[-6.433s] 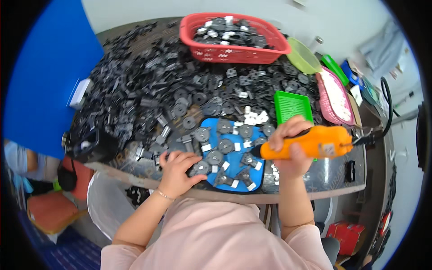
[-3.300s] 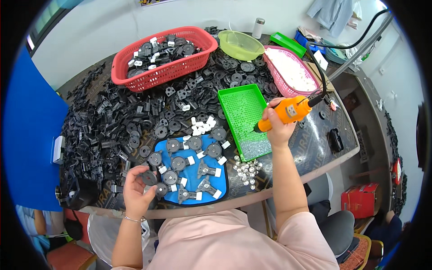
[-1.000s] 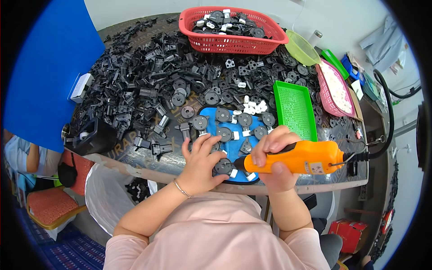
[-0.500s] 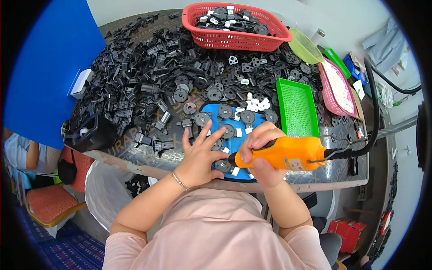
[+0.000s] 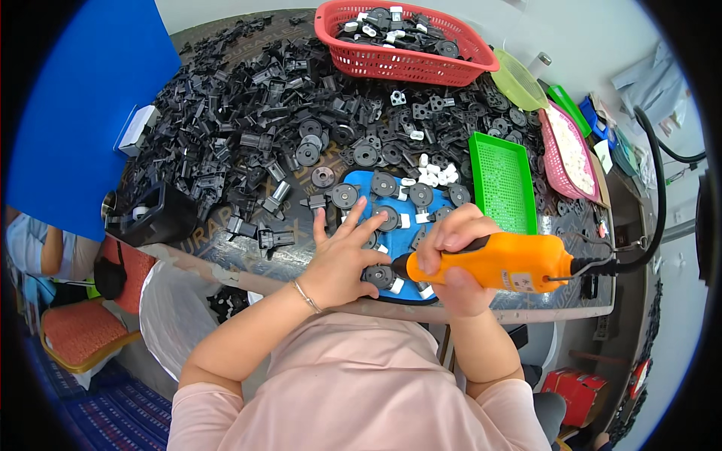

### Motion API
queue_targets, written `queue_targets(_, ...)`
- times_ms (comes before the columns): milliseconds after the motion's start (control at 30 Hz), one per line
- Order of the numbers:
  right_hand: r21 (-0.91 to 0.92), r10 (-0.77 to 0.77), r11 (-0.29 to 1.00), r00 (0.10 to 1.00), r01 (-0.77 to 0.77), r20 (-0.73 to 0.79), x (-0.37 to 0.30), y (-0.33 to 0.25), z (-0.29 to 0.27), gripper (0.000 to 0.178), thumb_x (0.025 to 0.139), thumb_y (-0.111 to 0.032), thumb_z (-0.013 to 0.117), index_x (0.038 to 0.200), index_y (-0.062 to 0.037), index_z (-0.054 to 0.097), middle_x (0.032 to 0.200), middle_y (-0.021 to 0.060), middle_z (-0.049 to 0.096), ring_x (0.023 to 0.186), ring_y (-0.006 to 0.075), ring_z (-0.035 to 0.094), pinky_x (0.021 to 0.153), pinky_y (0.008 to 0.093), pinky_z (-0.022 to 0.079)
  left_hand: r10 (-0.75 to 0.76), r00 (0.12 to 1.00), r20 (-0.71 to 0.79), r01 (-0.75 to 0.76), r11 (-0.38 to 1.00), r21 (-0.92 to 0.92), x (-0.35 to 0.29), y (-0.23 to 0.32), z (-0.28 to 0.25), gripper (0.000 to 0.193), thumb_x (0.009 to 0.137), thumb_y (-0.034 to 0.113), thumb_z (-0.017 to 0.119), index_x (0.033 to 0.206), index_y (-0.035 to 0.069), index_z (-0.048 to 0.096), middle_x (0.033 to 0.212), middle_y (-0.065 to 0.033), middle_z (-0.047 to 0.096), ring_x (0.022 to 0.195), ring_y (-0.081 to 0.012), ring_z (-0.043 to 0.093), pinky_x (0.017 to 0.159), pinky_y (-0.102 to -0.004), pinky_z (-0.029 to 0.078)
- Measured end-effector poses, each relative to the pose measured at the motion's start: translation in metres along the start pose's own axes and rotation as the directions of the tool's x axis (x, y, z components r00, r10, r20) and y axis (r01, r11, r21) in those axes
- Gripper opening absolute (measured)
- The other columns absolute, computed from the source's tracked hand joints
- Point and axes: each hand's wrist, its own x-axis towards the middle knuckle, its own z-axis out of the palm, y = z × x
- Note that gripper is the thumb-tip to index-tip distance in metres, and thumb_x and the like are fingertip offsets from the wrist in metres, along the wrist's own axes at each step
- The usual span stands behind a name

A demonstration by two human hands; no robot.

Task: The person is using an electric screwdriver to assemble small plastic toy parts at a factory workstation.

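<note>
My right hand [image 5: 460,255] is wrapped round an orange electric screwdriver [image 5: 515,263], which lies almost level with its black nose toward the left. That nose is beside a black round-headed plastic part [image 5: 378,276] with a white end piece, at the near edge of a blue tray [image 5: 362,179]. My left hand [image 5: 342,259] spreads its fingers over the tray's left side, thumb by the same part and fingertips among other such parts. Several more black parts with discs [image 5: 384,184] and white pieces stand on the tray. The screwdriver's tip cannot be made out.
Loose black plastic parts [image 5: 218,113] cover much of the table. Behind stands a red basket [image 5: 406,64] of parts; a green tray [image 5: 505,225] and pink basket [image 5: 560,169] are to the right. White pieces [image 5: 438,173] lie behind the blue tray. The screwdriver's black cable [image 5: 659,188] loops up right.
The screwdriver and my right hand have shifted slightly right. My left hand keeps its spread pose on the tray. The whole view has shifted a little.
</note>
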Motion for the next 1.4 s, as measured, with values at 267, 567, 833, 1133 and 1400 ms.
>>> queue_targets(267,0.104,0.015,0.994,1.000,-0.013,-0.022,0.000,-0.005,0.002,0.026,0.074,-0.006,0.069,0.092,0.0004,0.052,0.093,0.0126,0.049,0.063,0.0153,0.057,0.060,0.0257,0.049,0.005,1.000,0.008,-0.004,0.999,-0.042,-0.003,-0.008,-0.004,0.050,0.049,0.028,0.086,0.097,0.025,0.072,0.147,-0.0026,0.032,0.142,-0.0293,0.012,0.102,-0.0673,-0.001)
queue_targets(567,0.135,-0.005,0.991,1.000,0.004,0.012,0.001,-0.005,0.005,0.026,0.075,-0.006,0.069,0.094,-0.0003,0.052,0.093,0.0116,0.048,0.064,0.0150,0.057,0.058,0.0262,0.048,0.030,0.999,0.028,-0.028,0.999,-0.045,-0.003,-0.007,-0.004,0.052,0.049,0.030,0.086,0.099,0.024,0.072,0.146,-0.0038,0.033,0.142,-0.0295,0.012,0.102,-0.0681,-0.001)
queue_targets(833,0.129,-0.005,0.992,1.000,0.008,-0.023,0.000,-0.010,0.005,0.027,0.075,-0.007,0.070,0.094,-0.0006,0.052,0.090,0.0103,0.048,0.063,0.0148,0.057,0.057,0.0260,0.048,0.003,1.000,0.011,-0.002,0.999,-0.043,-0.006,-0.005,-0.006,0.054,0.050,0.032,0.086,0.101,0.023,0.071,0.146,-0.0044,0.033,0.142,-0.0293,0.012,0.102,-0.0682,-0.002)
queue_targets(1133,0.156,-0.035,0.987,0.998,0.043,-0.059,0.006,-0.018,0.011,0.027,0.077,-0.012,0.068,0.093,-0.0003,0.051,0.089,0.0100,0.048,0.061,0.0152,0.056,0.056,0.0265,0.048,0.013,0.983,-0.185,-0.040,0.989,-0.139,-0.010,-0.003,0.000,0.019,0.066,0.024,0.078,0.084,0.022,0.071,0.138,0.0003,0.047,0.140,-0.0274,0.022,0.103,-0.0621,-0.003)
queue_targets(1400,0.136,-0.043,0.990,0.998,0.047,-0.035,0.006,-0.017,0.013,0.026,0.078,-0.013,0.068,0.093,-0.0002,0.051,0.091,0.0102,0.047,0.061,0.0152,0.055,0.056,0.0266,0.048,0.033,0.969,-0.245,-0.060,0.993,-0.101,-0.011,-0.005,0.007,0.018,0.065,0.022,0.079,0.080,0.020,0.070,0.134,0.0015,0.051,0.137,-0.0262,0.027,0.104,-0.0603,-0.001)
